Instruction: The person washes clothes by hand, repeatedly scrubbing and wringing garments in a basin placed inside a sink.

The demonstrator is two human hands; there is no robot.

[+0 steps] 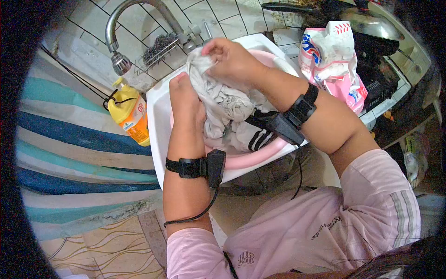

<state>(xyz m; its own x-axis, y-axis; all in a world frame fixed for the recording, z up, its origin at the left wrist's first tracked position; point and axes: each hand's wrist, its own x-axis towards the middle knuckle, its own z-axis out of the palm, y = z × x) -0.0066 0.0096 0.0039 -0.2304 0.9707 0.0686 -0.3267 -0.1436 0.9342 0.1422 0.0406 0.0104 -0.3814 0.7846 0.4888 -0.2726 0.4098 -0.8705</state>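
Note:
A wet whitish cloth (211,100) is bunched and raised out of a pink basin (251,160) that stands in a white sink (160,116). My left hand (186,95) is closed round the cloth's left side. At the cloth's upper end, my right hand (227,58) is slightly blurred, its fingers bent against the fabric; whether they grip it is unclear. More laundry lies below in the basin, with a black-and-white striped piece (261,138) at its right.
A curved metal faucet (121,63) rises behind the sink, beside a wire rack with a scourer (160,50). A yellow bottle (130,114) stands left. A pink-and-white detergent bag (332,65) and a pan lid (376,24) are at the right.

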